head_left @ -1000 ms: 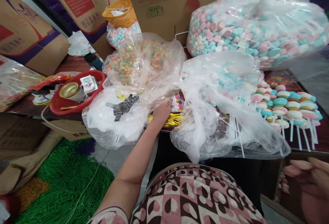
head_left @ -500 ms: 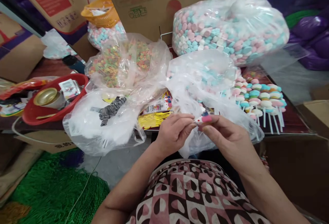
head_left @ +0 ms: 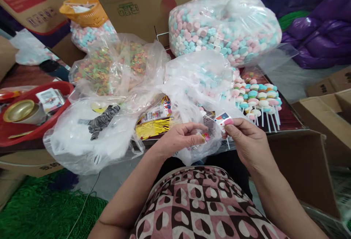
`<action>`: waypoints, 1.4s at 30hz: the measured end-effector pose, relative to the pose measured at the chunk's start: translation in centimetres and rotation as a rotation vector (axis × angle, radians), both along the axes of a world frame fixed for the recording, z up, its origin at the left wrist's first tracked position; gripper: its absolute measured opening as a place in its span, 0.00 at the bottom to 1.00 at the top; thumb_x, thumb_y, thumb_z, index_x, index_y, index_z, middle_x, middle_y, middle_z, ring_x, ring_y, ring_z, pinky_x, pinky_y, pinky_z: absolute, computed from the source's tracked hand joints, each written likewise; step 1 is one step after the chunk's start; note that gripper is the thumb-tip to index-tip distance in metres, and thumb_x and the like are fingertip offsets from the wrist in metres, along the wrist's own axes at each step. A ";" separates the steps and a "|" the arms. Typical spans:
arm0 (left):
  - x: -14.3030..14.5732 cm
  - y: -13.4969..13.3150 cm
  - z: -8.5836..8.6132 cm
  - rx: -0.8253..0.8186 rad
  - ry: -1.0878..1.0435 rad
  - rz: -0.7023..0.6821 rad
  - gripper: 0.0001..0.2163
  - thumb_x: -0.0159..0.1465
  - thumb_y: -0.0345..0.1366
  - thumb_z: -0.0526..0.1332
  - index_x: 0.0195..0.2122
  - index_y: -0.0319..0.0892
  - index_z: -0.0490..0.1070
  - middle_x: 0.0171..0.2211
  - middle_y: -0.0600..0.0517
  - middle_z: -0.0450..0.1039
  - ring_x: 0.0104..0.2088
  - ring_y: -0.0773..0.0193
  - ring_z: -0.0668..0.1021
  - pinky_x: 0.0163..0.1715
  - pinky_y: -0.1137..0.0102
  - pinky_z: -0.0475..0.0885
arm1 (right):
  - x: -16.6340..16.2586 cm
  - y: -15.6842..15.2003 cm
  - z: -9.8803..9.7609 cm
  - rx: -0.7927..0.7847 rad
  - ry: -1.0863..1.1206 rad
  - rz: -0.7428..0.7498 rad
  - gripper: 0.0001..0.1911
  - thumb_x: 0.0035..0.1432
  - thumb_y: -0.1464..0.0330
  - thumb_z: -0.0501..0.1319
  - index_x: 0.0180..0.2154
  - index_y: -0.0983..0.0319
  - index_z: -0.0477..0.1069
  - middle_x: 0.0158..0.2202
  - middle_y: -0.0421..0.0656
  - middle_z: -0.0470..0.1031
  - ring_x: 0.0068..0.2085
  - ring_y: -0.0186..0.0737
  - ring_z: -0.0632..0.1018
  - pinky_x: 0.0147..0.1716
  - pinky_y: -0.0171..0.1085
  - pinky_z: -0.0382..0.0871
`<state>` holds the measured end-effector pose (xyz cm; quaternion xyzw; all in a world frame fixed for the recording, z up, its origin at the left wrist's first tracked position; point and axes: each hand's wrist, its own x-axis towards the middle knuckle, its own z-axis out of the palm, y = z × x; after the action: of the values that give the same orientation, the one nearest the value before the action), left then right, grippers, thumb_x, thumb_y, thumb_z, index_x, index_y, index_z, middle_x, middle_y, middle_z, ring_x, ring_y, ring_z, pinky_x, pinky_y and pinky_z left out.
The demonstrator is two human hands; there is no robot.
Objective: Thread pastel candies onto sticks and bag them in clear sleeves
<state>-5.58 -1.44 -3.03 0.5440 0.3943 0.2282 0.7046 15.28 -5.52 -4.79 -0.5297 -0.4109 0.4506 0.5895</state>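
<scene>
My left hand (head_left: 182,138) and my right hand (head_left: 246,138) are raised together in front of my lap, each pinching one side of a small clear printed wrapper bag (head_left: 216,125). The bag shows red, blue and white print near my right thumb. Just beyond my hands lies a clear bag of lollipop sticks and pastel candies (head_left: 203,81). A bundle of gold twist ties (head_left: 152,127) lies on the table edge to the left of my left hand, beside a stack of printed wrappers (head_left: 157,112).
Finished pastel lollipops (head_left: 256,96) lie in rows at the right. A large bag of pink, blue and white candies (head_left: 223,30) sits behind; a bag of coloured rings (head_left: 109,67), a red basin (head_left: 35,129) and a white bag (head_left: 85,133) at left. A cardboard box (head_left: 315,122) stands at right.
My left hand came back from the wrapper stack on the table and met my right hand, which rose from the lower right. Both now hold a small wrapper bag, spread slightly wider.
</scene>
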 end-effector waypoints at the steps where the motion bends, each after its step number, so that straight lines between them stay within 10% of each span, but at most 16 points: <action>1: 0.2 0.0 0.1 0.030 0.019 -0.014 0.18 0.56 0.45 0.67 0.44 0.42 0.77 0.34 0.50 0.76 0.32 0.65 0.73 0.31 0.71 0.66 | 0.1 0.0 0.0 -0.006 -0.014 0.000 0.09 0.53 0.61 0.70 0.33 0.59 0.77 0.25 0.38 0.74 0.26 0.34 0.72 0.28 0.34 0.67; 10: 1.4 0.0 0.7 0.608 0.405 -0.004 0.09 0.64 0.38 0.58 0.30 0.42 0.73 0.25 0.55 0.73 0.28 0.67 0.72 0.30 0.72 0.63 | 0.9 0.0 1.4 -0.022 -0.050 0.231 0.11 0.51 0.65 0.70 0.38 0.58 0.79 0.35 0.40 0.79 0.34 0.36 0.76 0.35 0.34 0.70; 20: 2.4 -0.7 0.0 0.531 0.323 0.137 0.14 0.65 0.44 0.56 0.26 0.43 0.69 0.20 0.56 0.67 0.23 0.68 0.67 0.26 0.73 0.61 | 0.3 -0.6 -0.1 -0.037 -0.135 -0.018 0.21 0.56 0.56 0.64 0.18 0.61 0.66 0.17 0.36 0.64 0.22 0.31 0.64 0.23 0.32 0.59; 31: 2.9 -0.5 -0.9 0.217 0.165 0.095 0.15 0.61 0.49 0.61 0.35 0.42 0.75 0.22 0.56 0.64 0.23 0.69 0.60 0.23 0.73 0.57 | 0.2 -0.8 -1.0 -0.101 -0.043 0.061 0.20 0.52 0.51 0.67 0.23 0.61 0.73 0.17 0.37 0.66 0.21 0.33 0.65 0.23 0.34 0.60; 42: 2.8 -0.1 -1.8 0.299 0.256 0.078 0.19 0.64 0.51 0.56 0.23 0.42 0.65 0.20 0.57 0.59 0.23 0.69 0.60 0.25 0.72 0.55 | 0.7 -0.4 -1.0 -0.094 0.022 0.115 0.19 0.51 0.51 0.68 0.26 0.61 0.74 0.21 0.38 0.71 0.24 0.34 0.70 0.26 0.33 0.65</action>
<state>-2.73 -1.58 -4.81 0.6515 0.4634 0.2404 0.5505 15.95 -5.94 -5.75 -0.5274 -0.4127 0.5083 0.5414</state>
